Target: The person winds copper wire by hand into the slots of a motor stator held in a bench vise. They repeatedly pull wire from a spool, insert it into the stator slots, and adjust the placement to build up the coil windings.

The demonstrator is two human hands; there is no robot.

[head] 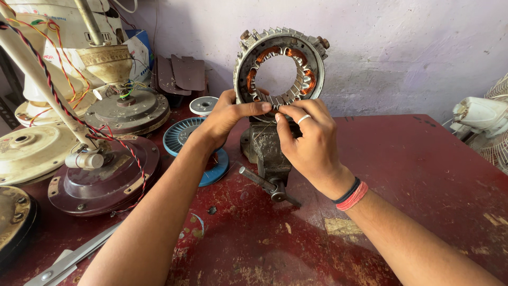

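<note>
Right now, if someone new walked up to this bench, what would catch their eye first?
First the round motor stator with copper windings, standing upright in a small bench vise at the middle of the red table. Both hands meet at its lower rim: the left hand and the right hand pinch there with their fingertips. To the left stand ceiling fan motor housings trailing red and black twisted wire.

Both hands (275, 124) on vise-clamped stator (279, 66)
</note>
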